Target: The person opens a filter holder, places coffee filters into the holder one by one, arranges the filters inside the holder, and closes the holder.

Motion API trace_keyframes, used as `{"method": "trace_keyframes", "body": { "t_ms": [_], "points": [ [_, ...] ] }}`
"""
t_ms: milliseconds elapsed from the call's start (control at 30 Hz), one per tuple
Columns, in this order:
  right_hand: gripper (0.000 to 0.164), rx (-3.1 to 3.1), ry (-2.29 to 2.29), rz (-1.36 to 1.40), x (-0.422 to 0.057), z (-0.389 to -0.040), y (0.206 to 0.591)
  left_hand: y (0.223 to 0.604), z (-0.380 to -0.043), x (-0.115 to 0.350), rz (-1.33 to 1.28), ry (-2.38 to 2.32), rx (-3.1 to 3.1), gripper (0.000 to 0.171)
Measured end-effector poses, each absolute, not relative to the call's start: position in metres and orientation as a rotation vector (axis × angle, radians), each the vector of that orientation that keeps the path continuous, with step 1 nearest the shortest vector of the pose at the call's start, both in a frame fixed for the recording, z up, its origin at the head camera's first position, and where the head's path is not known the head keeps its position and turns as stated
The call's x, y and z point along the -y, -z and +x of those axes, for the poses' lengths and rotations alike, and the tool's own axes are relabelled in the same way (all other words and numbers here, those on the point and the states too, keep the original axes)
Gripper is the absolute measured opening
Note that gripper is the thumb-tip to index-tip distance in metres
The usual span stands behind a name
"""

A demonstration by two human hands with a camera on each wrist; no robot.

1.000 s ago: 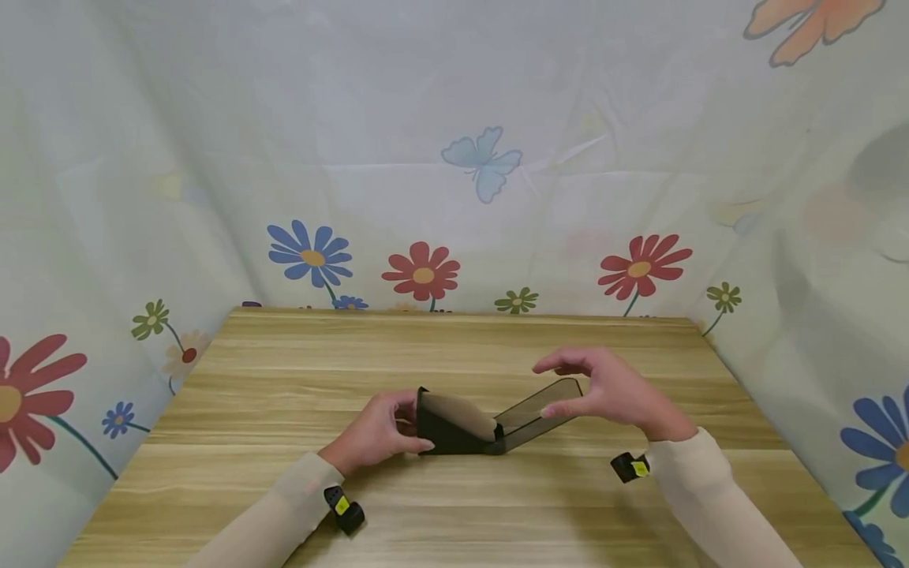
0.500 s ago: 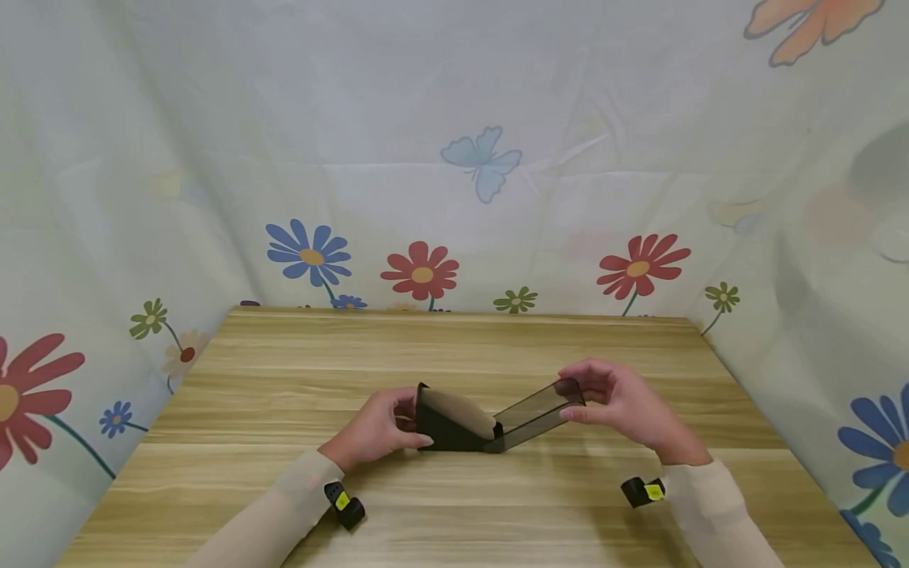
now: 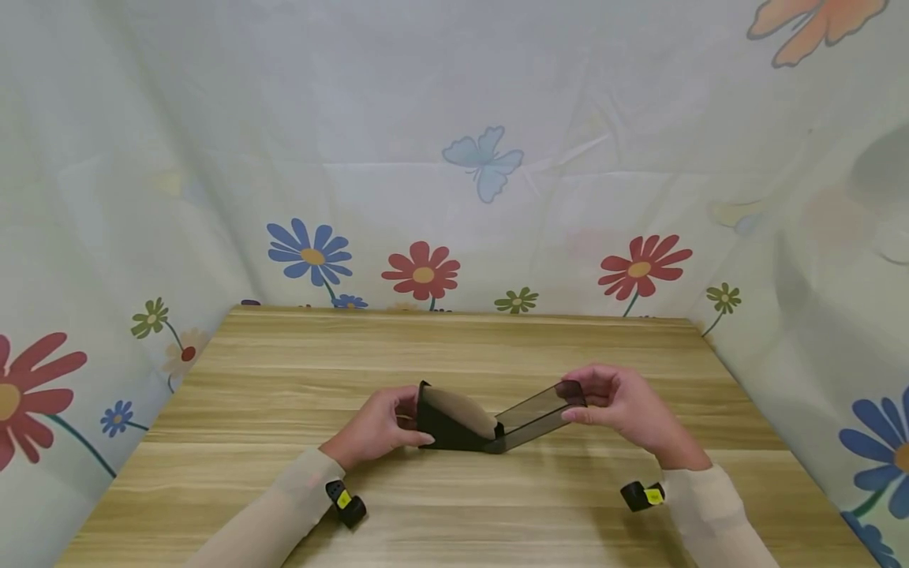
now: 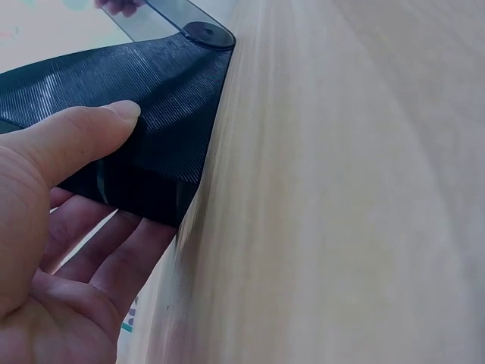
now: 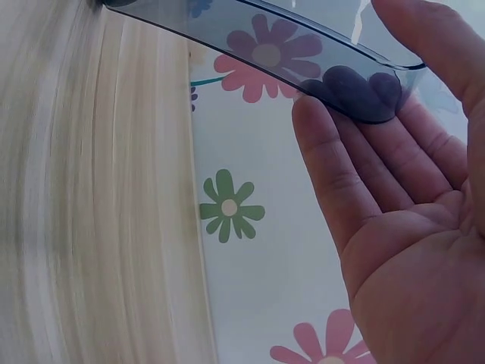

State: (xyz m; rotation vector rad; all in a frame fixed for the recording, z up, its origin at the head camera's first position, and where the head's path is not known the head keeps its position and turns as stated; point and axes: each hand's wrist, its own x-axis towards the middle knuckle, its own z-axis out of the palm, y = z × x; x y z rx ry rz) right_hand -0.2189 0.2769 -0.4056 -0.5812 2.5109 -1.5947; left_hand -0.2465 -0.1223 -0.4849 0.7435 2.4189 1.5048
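A black ribbed box (image 3: 450,434) with a slanted top stands on the wooden table. Its smoky see-through lid (image 3: 536,418) is swung out to the right on a hinge, with its free end raised. A tan, rounded flat piece (image 3: 458,410) shows in the box's slanted opening; its kind is unclear. My left hand (image 3: 376,430) grips the box's left end; the left wrist view has the thumb (image 4: 114,125) on the ribbed side and the fingers beneath the end. My right hand (image 3: 628,414) pinches the lid's free end, its fingers behind the clear plastic (image 5: 250,34) in the right wrist view.
The wood-grain table (image 3: 319,347) runs back to a white curtain (image 3: 355,181) printed with flowers and a butterfly. Similar curtains hang on the left and right. A small black wrist camera (image 3: 346,505) sits by each cuff.
My right hand moved slightly right and down, and its fingers closed from a loose spread onto the lid's end. The left hand and the box stay nearly still.
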Motion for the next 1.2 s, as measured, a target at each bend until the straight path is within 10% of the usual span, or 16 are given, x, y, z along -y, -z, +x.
{"method": "trace_keyframes", "body": {
  "t_ms": [1200],
  "points": [
    [0.041,-2.583,1.701,-0.674,-0.197,-0.227,0.395,0.487,-0.249,0.121,0.722,-1.505,-2.414,0.039]
  ]
}}
